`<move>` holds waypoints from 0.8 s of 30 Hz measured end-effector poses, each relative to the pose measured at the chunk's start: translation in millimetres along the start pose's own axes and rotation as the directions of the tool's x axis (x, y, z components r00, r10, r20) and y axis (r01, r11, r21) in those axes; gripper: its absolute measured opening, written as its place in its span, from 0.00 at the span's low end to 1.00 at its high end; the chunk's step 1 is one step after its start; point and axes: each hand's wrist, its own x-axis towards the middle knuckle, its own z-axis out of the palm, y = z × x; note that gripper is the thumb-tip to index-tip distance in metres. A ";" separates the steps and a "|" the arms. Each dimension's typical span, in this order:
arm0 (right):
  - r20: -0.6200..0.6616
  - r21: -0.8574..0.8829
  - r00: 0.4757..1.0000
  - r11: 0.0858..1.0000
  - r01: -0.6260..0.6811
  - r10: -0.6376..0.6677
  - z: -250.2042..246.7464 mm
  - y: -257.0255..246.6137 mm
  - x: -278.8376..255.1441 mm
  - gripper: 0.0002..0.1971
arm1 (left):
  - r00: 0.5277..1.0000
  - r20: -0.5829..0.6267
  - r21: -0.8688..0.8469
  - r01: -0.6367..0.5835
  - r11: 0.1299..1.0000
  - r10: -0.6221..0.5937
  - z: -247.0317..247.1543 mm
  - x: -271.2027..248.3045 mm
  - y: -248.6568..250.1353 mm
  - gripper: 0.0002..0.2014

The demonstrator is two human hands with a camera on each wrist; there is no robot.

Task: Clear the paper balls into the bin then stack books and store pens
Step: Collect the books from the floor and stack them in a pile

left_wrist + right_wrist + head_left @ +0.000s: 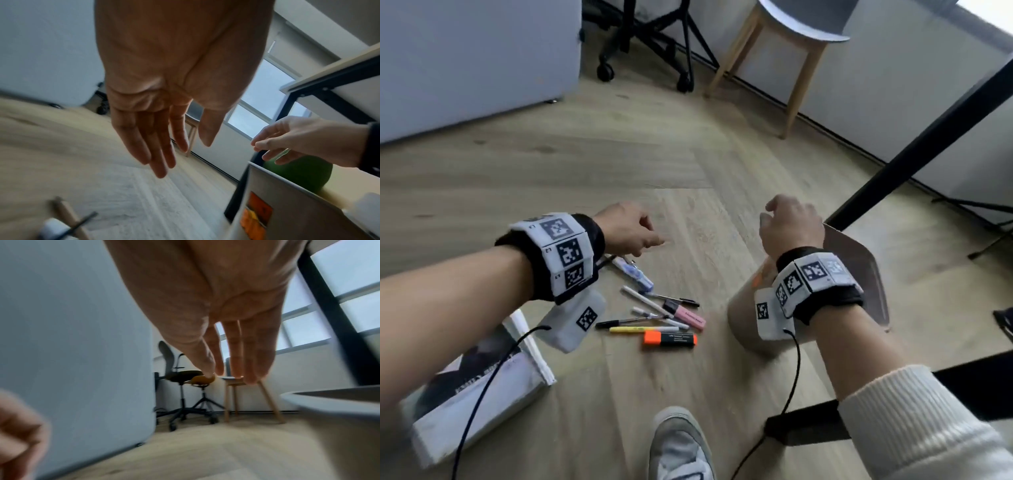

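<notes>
Pens and markers (pixel 654 317) lie scattered on the pale wood-plank floor (pixel 619 164), between our two forearms in the head view: an orange-and-black highlighter (pixel 670 340) nearest us, a thin yellow pen (pixel 633 330) just behind it, a pink marker (pixel 685 315), and several black and white pens crossing one another. We cannot count them exactly, since the farthest ones run under our left wrist band. In the left wrist view only a blurred black pen and a wooden stick show at the bottom edge.

The grey bin (pixel 859 274) with an orange sticker (pixel 257 214) stands to the right of the pens, largely covered by our right wrist and its band; its inside is hard to make out, and no paper balls can be seen in it from here. A white-edged book with a dark cover (pixel 479 387) lies on the floor at lower left, partly under our left forearm, its title too blurred to read.

Our left hand (pixel 630 233) hovers above the far end of the pens, fingers extended and relaxed, holding nothing. Our right hand (pixel 791 222) hangs over the bin's far rim, fingers loosely spread and empty.

A grey shoe (pixel 678 442) is cut off at the bottom. Black desk legs (pixel 928 144) cross on the right. A black office chair (pixel 654 41) and a wooden-legged chair (pixel 791 51) stand near the wall, both cut off at the top.
</notes>
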 end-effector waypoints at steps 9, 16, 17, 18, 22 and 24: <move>0.484 0.562 0.617 0.761 0.324 -0.620 111.7 -162.5 -101.3 0.33 | 0.655 -0.608 -0.153 0.457 0.876 -0.448 -86.0 -120.0 -146.9 0.26; 0.811 0.536 0.298 0.843 -0.038 -0.503 160.0 -213.3 -147.0 0.61 | 0.483 -0.285 -0.770 0.400 0.498 -0.828 -8.4 -197.5 -224.9 0.67; 0.829 0.525 0.286 0.846 -0.098 -0.481 164.8 -215.7 -151.1 0.63 | 0.527 -0.206 -0.788 0.411 0.459 -0.825 4.4 -199.3 -229.7 0.66; 0.836 0.524 0.282 0.837 -0.156 -0.471 169.9 -216.7 -153.3 0.64 | 0.560 -0.153 -0.800 0.413 0.434 -0.814 15.2 -200.3 -232.9 0.63; 0.827 0.562 0.241 0.749 -0.351 -0.507 186.3 -210.7 -163.8 0.55 | 0.641 -0.083 -0.847 0.358 0.394 -0.763 37.7 -200.3 -239.4 0.53; 0.817 0.560 0.155 0.699 -0.445 -0.556 191.7 -209.1 -170.7 0.42 | 0.681 -0.066 -0.876 0.311 0.368 -0.730 42.7 -197.3 -232.6 0.45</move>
